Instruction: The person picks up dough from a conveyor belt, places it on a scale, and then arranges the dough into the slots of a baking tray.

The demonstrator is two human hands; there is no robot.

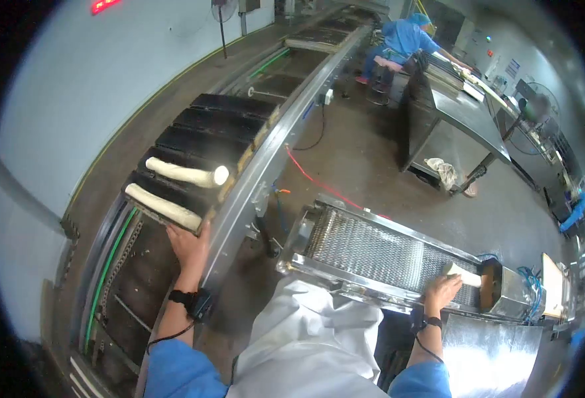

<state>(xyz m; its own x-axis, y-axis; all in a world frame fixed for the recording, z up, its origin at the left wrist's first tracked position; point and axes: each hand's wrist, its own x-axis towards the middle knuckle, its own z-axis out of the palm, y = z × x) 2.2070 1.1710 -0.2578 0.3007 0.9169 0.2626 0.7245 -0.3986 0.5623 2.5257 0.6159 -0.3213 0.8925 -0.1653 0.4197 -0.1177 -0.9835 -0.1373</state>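
Observation:
Two long pale dough logs lie across a set of dark baking moulds (203, 129): the farther log (183, 174) and the nearer log (163, 207). My left hand (189, 247) is at the near edge of the moulds, by the right end of the nearer log. Its thumb and fingers are apart, and no thing shows held in it. On the metal mesh belt (365, 245) to the right, my right hand (443, 292) is closed around the left part of a pale dough piece (463, 274). That piece lies just before the metal housing at the belt's right end.
The moulds sit on a conveyor line with a long steel side rail (266, 156). A red hose (319, 178) crosses the floor. Farther back, a person in blue (405, 40) leans over a steel table (465, 116). A steel surface (488, 355) stands below the mesh belt.

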